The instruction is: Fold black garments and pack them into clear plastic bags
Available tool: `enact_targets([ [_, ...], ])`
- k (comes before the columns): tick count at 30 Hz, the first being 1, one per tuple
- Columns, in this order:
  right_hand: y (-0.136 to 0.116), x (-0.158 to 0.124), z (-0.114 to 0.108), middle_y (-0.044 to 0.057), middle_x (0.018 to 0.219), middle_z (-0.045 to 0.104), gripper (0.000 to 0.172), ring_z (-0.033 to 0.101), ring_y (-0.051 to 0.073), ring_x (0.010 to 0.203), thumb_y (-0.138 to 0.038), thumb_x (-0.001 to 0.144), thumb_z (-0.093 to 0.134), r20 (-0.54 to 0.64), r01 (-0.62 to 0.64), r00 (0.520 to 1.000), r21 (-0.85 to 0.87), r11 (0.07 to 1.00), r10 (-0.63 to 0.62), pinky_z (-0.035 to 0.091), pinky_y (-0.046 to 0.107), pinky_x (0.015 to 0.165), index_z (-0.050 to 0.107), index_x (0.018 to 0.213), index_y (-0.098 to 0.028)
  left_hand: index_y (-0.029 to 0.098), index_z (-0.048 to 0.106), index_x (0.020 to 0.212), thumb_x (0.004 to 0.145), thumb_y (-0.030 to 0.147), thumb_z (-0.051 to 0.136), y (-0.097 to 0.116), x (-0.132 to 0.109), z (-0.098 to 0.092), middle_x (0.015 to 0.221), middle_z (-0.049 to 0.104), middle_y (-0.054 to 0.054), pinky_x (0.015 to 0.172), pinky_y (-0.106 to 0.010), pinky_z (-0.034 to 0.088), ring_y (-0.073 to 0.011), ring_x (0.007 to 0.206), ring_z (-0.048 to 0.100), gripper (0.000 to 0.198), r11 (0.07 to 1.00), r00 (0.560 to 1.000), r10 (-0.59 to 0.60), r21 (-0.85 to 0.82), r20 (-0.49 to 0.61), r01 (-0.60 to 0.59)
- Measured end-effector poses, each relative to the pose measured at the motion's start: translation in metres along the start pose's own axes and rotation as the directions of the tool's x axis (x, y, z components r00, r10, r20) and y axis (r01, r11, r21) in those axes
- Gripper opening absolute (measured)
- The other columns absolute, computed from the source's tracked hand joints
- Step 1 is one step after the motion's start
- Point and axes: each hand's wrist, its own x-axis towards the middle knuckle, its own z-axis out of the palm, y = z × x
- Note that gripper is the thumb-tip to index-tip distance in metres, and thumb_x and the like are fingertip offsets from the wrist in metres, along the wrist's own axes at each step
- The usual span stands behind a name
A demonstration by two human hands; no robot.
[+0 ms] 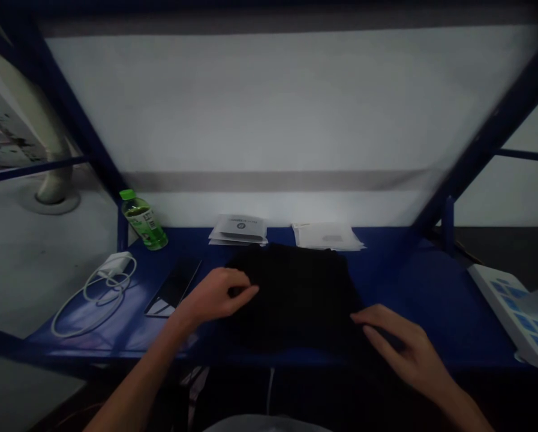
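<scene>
A black cloth item point(295, 294) lies on the blue table point(399, 288), in front of me. My left hand point(226, 294) is at the cloth's left side, its thumb and fingers curled toward each other at the dark fabric. At the right edge of the cloth is my right hand point(397, 339), its index fingertip at the fabric and its thumb a little apart below. The cloth's folds are hard to make out in the dark.
Behind the cloth lie white printed packets point(242, 228) and more white packets point(327, 236). On the left are a green bottle point(145, 221), a phone point(174, 288) and a charger with a white cable point(116, 264). A white tray with blue compartments point(516, 312) stands right.
</scene>
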Motion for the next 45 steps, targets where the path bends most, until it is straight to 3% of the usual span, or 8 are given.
enact_targets([
  [4, 0.029, 0.026, -0.009, 0.005, 0.115, 0.068, 0.030, 0.066, 0.024, 0.104, -0.034, 0.095, 0.053, -0.014, -0.090, 0.996, -0.151, 0.984, 0.089, 0.056, 0.038, 0.087, 0.061, 0.124, -0.032, 0.024, 0.069, 0.105, 0.094, 0.029, 0.053, -0.016, 0.045, 0.004, 0.099, 0.070, -0.003, 0.072, -0.028, 0.046, -0.0162, 0.081, 0.063, 0.021, 1.000, 0.998, 0.002, 0.002, -0.066, -0.002],
  [9, 0.062, 0.049, -0.004, 0.009, 0.127, 0.059, 0.044, 0.062, 0.028, 0.111, -0.040, 0.093, 0.052, 0.117, -0.020, 0.991, -0.380, 0.925, 0.070, 0.055, 0.046, 0.089, 0.055, 0.137, -0.033, 0.026, 0.058, 0.131, 0.091, 0.025, 0.054, -0.036, 0.095, 0.024, 0.132, 0.059, -0.007, 0.083, -0.032, 0.049, -0.0207, 0.099, 0.062, 0.040, 0.995, 0.999, 0.046, 0.091, 0.027, -0.049],
  [14, 0.073, 0.064, 0.002, 0.007, 0.128, 0.062, 0.030, 0.060, 0.028, 0.115, -0.039, 0.094, 0.049, 0.128, 0.007, 0.991, -0.291, 0.957, 0.031, 0.049, 0.047, 0.096, 0.069, 0.115, -0.031, 0.025, 0.067, 0.116, 0.089, 0.030, 0.059, -0.049, 0.117, 0.038, 0.115, 0.069, -0.006, 0.087, -0.035, 0.048, -0.0244, 0.103, 0.063, 0.028, 0.990, 0.994, -0.014, 0.142, 0.107, -0.002],
  [20, 0.084, 0.102, 0.000, 0.004, 0.080, 0.071, 0.031, 0.065, 0.021, 0.070, -0.041, 0.088, 0.045, -0.012, -0.369, 0.929, -0.110, 0.923, 0.370, 0.050, 0.033, 0.064, 0.068, 0.091, -0.021, 0.023, 0.065, 0.116, 0.093, 0.037, 0.051, -0.059, 0.128, 0.041, 0.103, 0.071, -0.006, 0.077, -0.033, 0.049, -0.0223, 0.090, 0.065, 0.030, 0.982, 0.990, -0.141, 0.125, 0.003, 0.140],
  [25, 0.103, 0.133, 0.010, 0.003, 0.061, 0.065, 0.028, 0.059, 0.019, 0.059, -0.040, 0.081, 0.049, -0.028, -0.478, 0.875, -0.206, 0.854, 0.483, 0.040, 0.030, 0.055, 0.067, 0.070, -0.021, 0.023, 0.063, 0.115, 0.089, 0.031, 0.055, -0.066, 0.138, 0.046, 0.091, 0.071, -0.004, 0.071, -0.031, 0.049, -0.0216, 0.084, 0.066, 0.029, 0.963, 0.969, -0.238, 0.117, -0.060, 0.244],
  [34, 0.113, 0.129, 0.028, 0.003, 0.069, 0.068, 0.018, 0.061, 0.019, 0.062, -0.038, 0.079, 0.056, -0.040, -0.479, 0.869, -0.316, 0.819, 0.493, 0.039, 0.028, 0.057, 0.065, 0.073, -0.023, 0.022, 0.061, 0.115, 0.090, 0.029, 0.057, -0.061, 0.129, 0.063, 0.092, 0.071, -0.006, 0.075, -0.035, 0.052, -0.0251, 0.088, 0.067, 0.026, 0.947, 0.953, -0.272, 0.137, -0.131, 0.289],
  [39, 0.091, 0.130, 0.019, 0.006, 0.080, 0.069, 0.021, 0.062, 0.022, 0.068, -0.033, 0.088, 0.049, -0.169, -0.477, 0.878, -0.370, 0.797, 0.447, 0.040, 0.031, 0.059, 0.063, 0.098, -0.022, 0.022, 0.054, 0.130, 0.098, 0.032, 0.046, -0.040, 0.101, 0.058, 0.129, 0.061, -0.009, 0.094, -0.036, 0.049, -0.0246, 0.117, 0.058, 0.034, 0.968, 0.960, -0.191, 0.124, -0.205, 0.219],
  [45, 0.037, 0.118, 0.030, 0.009, 0.113, 0.070, 0.034, 0.063, 0.025, 0.106, -0.042, 0.098, 0.041, 0.000, -0.098, 0.995, -0.258, 0.961, 0.102, 0.048, 0.040, 0.092, 0.066, 0.112, -0.023, 0.027, 0.053, 0.137, 0.098, 0.053, 0.043, -0.017, 0.052, 0.046, 0.148, 0.048, -0.006, 0.115, -0.050, 0.030, -0.0287, 0.139, 0.040, 0.048, 0.987, 1.000, -0.012, 0.162, -0.008, 0.014],
])
